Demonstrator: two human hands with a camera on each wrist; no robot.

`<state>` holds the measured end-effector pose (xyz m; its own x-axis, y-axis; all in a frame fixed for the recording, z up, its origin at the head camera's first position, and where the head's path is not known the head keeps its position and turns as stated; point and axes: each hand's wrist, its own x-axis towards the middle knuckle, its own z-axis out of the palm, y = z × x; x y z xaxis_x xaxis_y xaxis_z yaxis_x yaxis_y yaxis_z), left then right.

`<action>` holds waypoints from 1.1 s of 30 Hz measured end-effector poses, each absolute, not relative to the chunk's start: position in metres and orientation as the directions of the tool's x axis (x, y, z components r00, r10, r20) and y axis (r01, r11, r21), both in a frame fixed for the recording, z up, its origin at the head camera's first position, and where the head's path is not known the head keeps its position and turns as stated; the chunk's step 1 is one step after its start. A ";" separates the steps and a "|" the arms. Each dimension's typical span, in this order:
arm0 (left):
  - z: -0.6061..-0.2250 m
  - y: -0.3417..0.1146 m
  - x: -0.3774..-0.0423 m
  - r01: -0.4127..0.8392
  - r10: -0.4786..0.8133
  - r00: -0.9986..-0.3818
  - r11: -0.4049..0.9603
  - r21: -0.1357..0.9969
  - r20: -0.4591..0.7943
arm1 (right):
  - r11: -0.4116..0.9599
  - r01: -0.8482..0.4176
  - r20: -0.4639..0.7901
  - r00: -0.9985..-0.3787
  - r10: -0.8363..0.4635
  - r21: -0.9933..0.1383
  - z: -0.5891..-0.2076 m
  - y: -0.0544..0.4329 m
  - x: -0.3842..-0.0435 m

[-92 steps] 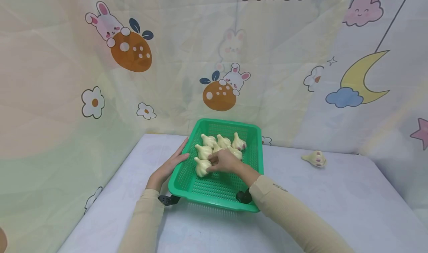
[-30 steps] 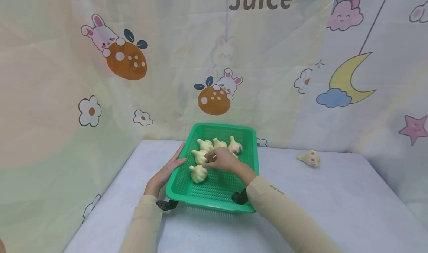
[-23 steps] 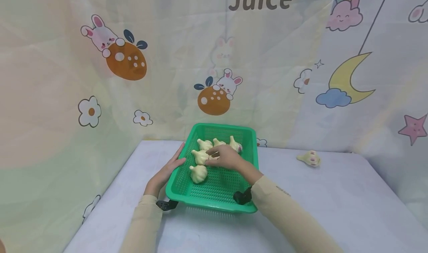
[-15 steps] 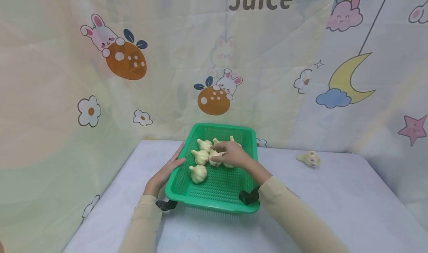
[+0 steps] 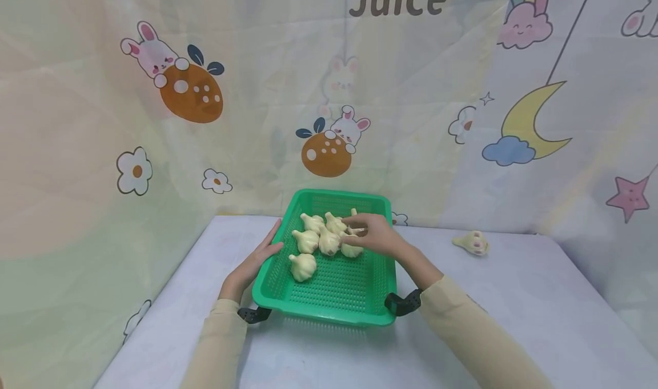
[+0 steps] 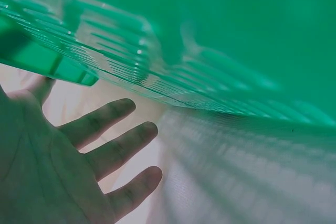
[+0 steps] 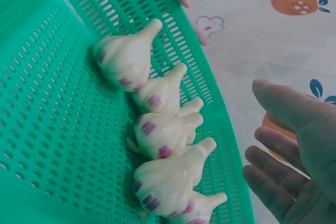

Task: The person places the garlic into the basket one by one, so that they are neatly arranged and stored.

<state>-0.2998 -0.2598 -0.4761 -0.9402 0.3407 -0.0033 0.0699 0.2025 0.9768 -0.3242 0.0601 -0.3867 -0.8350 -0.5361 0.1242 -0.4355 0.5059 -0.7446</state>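
Observation:
A green plastic basket (image 5: 329, 319) with perforated walls holds several pale garlic bulbs (image 5: 329, 241), some marked with purple patches. One bulb (image 5: 303, 267) lies nearest its front left. My left hand (image 5: 250, 263) lies along the basket's left side, thumb at the rim; in the left wrist view its fingers (image 6: 121, 148) are straight and spread beneath the green wall. Over the bulbs at the back right hovers my right hand (image 5: 377, 236), partly covering them. The right wrist view shows that hand's fingers (image 7: 273, 174) apart and relaxed, with nothing between them.
A single garlic bulb (image 5: 473, 243) lies on the white-covered table (image 5: 514, 303), right of the basket near the back edge. A printed cloth (image 5: 247, 92) hangs behind and to the left. Black wrist straps (image 5: 403, 303) sit at the basket's front corners.
My right hand has come off the middle bulb, its fingers parting, and moved right and slightly back, uncovering the middle bulbs. My left hand stays at the basket's side. The head view has shifted.

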 end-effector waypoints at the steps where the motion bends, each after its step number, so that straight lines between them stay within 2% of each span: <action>1: -0.476 -0.260 -0.300 0.069 0.342 -0.940 0.203 0.977 -0.005 | 0.513 -0.425 0.118 -0.842 -0.527 -0.745 -0.387 0.062 -0.324; 8: -0.478 -0.261 -0.300 0.068 0.353 -0.936 0.187 0.980 -0.003 | 0.559 -0.431 0.131 -0.859 -0.496 -0.709 -0.388 0.076 -0.324; 16: -0.475 -0.260 -0.298 0.072 0.341 -0.940 0.208 0.976 -0.003 | 0.537 -0.439 0.167 -0.861 -0.480 -0.721 -0.388 0.087 -0.323; 25: -0.475 -0.260 -0.299 0.071 0.343 -0.939 0.212 0.975 -0.006 | 0.531 -0.397 0.149 -0.882 -0.448 -0.749 -0.392 0.099 -0.326; 33: -0.476 -0.260 -0.299 0.074 0.332 -0.943 0.223 0.972 -0.005 | 0.570 -0.399 0.180 -0.898 -0.402 -0.719 -0.397 0.114 -0.325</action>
